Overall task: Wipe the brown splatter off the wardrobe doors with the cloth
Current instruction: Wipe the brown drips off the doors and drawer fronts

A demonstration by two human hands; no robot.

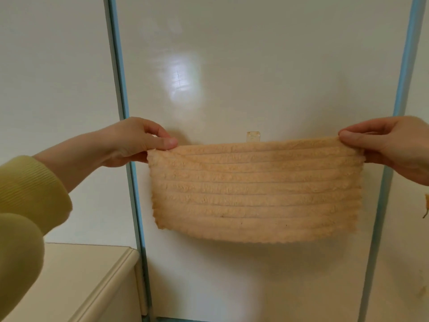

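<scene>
Logging left to right, we start at the near left edge, where a yellow-green ribbed sleeve [30, 189] covers the left forearm. Below it sits the top of a low cream cabinet [76, 270], set against the wardrobe. Behind both is the left door panel [53, 66], pale and glossy, ending at a light blue vertical strip [120, 89].

The left hand [130, 141] crosses that strip. We see its thumb and curled fingers pinching the cloth's upper left corner.

The cloth [255, 191] is peach-coloured and fluffy, with horizontal ribs. We find it stretched between the two hands in front of the middle door panel [255, 54]. Its top edge sags slightly at the centre and its lower edge hangs free. We cannot tell whether it touches the door. It casts a soft shadow on the panel below.

Up and left of the cloth we note a bright reflection [180, 82] on the middle panel. Just above the cloth's top edge sits a small yellowish square tab [253, 136].

Right of the cloth runs a second blue strip [404, 77]. The right hand [390, 145] pinches the upper right corner, thumb on the near face.

At the right edge of view, below that hand, a brown mark [426, 205] with a thin dark drip shows on the next panel, apart from the cloth
</scene>
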